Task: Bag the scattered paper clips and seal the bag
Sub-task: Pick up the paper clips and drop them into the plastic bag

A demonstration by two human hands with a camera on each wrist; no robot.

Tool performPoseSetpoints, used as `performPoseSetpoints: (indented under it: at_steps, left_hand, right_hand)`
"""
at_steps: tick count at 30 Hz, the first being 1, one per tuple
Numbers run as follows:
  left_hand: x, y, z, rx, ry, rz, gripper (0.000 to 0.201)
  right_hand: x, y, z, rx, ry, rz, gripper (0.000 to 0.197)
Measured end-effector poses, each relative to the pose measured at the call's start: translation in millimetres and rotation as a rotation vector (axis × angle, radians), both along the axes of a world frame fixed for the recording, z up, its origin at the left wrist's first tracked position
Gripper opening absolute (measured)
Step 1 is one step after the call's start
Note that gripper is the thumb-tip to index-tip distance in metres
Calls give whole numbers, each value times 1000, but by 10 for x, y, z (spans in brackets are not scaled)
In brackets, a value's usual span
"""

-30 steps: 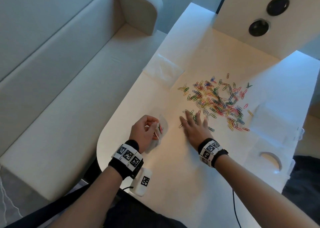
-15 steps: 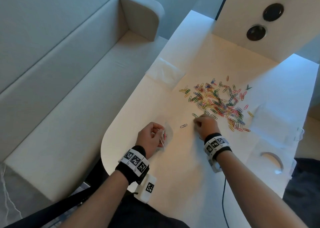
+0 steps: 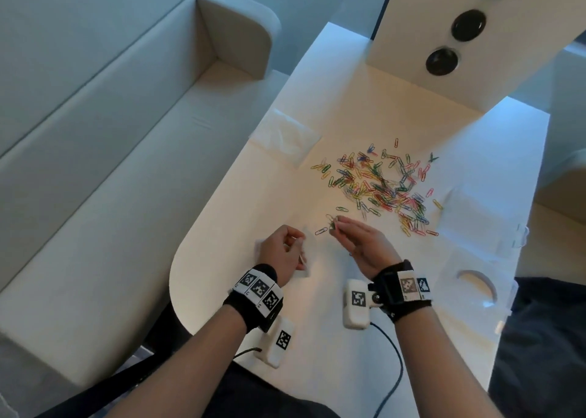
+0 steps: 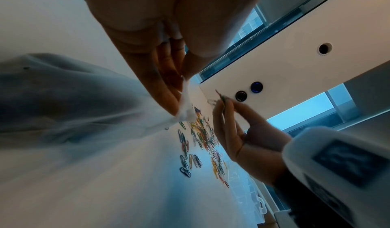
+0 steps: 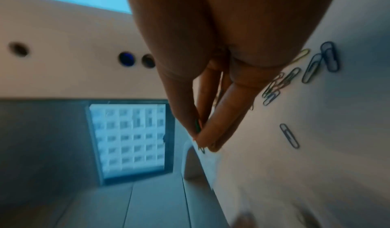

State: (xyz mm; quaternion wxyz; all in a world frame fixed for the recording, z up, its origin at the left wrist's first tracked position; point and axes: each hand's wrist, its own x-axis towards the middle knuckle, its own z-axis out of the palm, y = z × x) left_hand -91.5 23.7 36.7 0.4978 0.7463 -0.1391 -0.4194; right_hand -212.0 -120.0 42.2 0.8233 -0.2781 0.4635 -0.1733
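Observation:
Coloured paper clips [image 3: 383, 189] lie scattered across the middle of the white table [image 3: 317, 338]. My left hand [image 3: 280, 251] pinches the rim of a small clear bag [image 3: 302, 260] near the table's front edge; in the left wrist view the bag [image 4: 84, 114] billows below the fingers. My right hand [image 3: 355, 238] is lifted off the table, palm turned up, and pinches a few paper clips [image 3: 332, 224] at its fingertips [image 5: 202, 136], just right of the bag. One loose clip [image 3: 321, 231] lies between the hands.
A second clear bag [image 3: 285, 135] lies flat at the table's left edge. A white panel with round black sockets [image 3: 442, 61] rises behind the clips. A sofa [image 3: 111, 164] runs along the left. A table cut-out [image 3: 475, 283] sits right.
My right hand went from flat on the clips to closing on a few, then lifted and turned palm up toward the bag. The left hand kept hold of the bag.

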Motion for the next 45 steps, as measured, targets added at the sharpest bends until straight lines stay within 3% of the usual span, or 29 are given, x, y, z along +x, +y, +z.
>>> performPoseSetpoints:
  at_steps: [4,7,12,16,20,22,25,27,34,40,45]
  left_hand:
    - [-98,-93,27,-20,-3,-33,9]
    - [-151,-104,16,-18,-12,-63,9]
    - [-193,-132,-9,-3,-22,-103,7]
    - [-167,-143,-8,-8,-32,-99,6]
    - [-117,-153,-5,-22,-33,-69,8]
    - [-106,-144,-12,-17,-34,-58,9]
    - [-120,-120,-10,-25,-18,-61,7]
    - [-136,-106,-5,-32,-9,-67,7]
    - [-121,-30,-57,-13,-6,-81,7]
    - [-63,-5,-63,5,-15,-85,7]
    - [-59,-10,-70,14,-17,-82,7]
  right_hand:
    - [11,225,72,-415,296,415,15]
    - [23,257,6,-633,493,539,13]
    - [108,321,9,-789,665,599,19]
    - [99,304,53,-670,573,599,32]
    - [-84,171,29,-721,566,393,25]
    - [-242,75,-142,-763,722,334,45]
    - [-439,7,-449,-647,1012,462,104]
    - [-461,29,-589,-653,1040,427,111]
    - [-53,-115,-766,-901,954,378,80]
    - [165,-285,-784,-1190,913,693,45]
    - [81,-302,-801,-1397,896,774,18]
